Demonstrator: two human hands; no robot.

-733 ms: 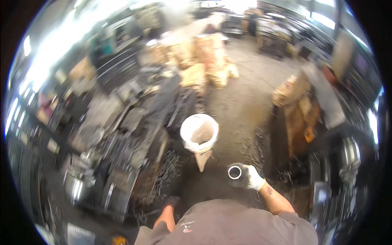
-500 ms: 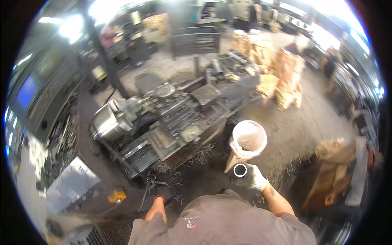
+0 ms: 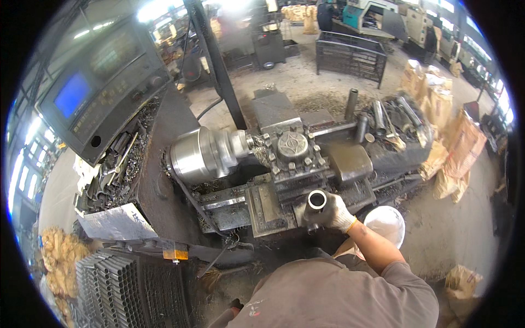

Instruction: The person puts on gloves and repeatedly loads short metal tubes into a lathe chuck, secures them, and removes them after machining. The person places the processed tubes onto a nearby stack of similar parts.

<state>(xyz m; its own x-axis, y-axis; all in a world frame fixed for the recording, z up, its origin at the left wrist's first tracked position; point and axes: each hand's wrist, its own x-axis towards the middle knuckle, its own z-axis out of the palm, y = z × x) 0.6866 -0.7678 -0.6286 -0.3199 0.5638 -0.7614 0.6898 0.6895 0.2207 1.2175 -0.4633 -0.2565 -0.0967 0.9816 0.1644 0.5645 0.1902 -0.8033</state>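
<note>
My right hand [image 3: 340, 214], in a whitish glove with a yellow cuff, is closed around a short dark metal tube [image 3: 314, 215]. The tube stands roughly upright, its bright ring-shaped end facing up, just in front of the lathe carriage [image 3: 266, 210]. Low in the picture, by my shirt, a dark shape with a red edge seems to be my left hand [image 3: 235, 304]; its fingers cannot be made out. Beyond the tube sits the lathe's square tool post [image 3: 292, 145]. To its left is the shiny, blurred chuck [image 3: 191, 156].
A white bucket [image 3: 395, 225] stands below my right forearm. Several loose tubes [image 3: 378, 115] lie on the lathe's right end. Paper sacks [image 3: 462, 147] stand at the right. Stacked tubes [image 3: 104, 281] are at the lower left, below the control panel [image 3: 101, 87] and metal chips.
My view has swung so the lathe lies closer and more central. My right hand has carried the tube from beside the bucket to the lathe's front. My left forearm has mostly dropped from sight.
</note>
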